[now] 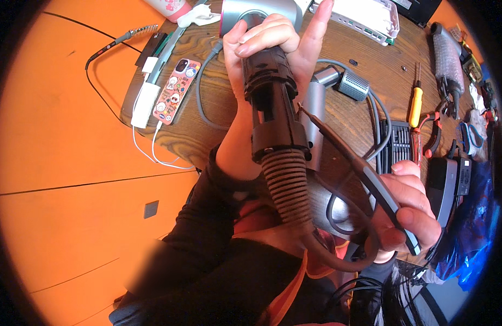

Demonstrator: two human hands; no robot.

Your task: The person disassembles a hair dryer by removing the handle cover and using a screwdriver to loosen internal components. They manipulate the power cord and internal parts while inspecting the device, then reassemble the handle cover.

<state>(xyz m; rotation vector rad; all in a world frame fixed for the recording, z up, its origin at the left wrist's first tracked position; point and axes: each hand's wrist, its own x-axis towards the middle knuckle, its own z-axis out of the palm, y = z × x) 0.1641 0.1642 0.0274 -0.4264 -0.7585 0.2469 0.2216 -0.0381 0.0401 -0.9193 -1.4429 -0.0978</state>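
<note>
My left hand point(281, 37) is raised at the top middle, closed around the upper part of a black cylindrical hair dryer handle core point(270, 87), one finger stretched upward. Above it shows the silver-grey hair dryer head point(289, 13). A ribbed cable sleeve point(283, 182) hangs from the core's lower end, its cord looping right. At the lower right, my right hand point(411, 204) is closed on a slim grey-and-black precision screwdriver point(365, 171). Its tip points up beside the core's right side; whether they touch I cannot tell. Behind lies a grey tube point(315, 127).
A perforated grey cylinder point(353, 86) with cable lies behind. On the left are a pink stickered phone point(176, 92), white adapter point(146, 104) and soldering iron point(120, 39). Rightward are a bit set point(398, 142), yellow screwdriver point(416, 103), red-handled pliers point(434, 138) and blue plastic bag point(471, 223).
</note>
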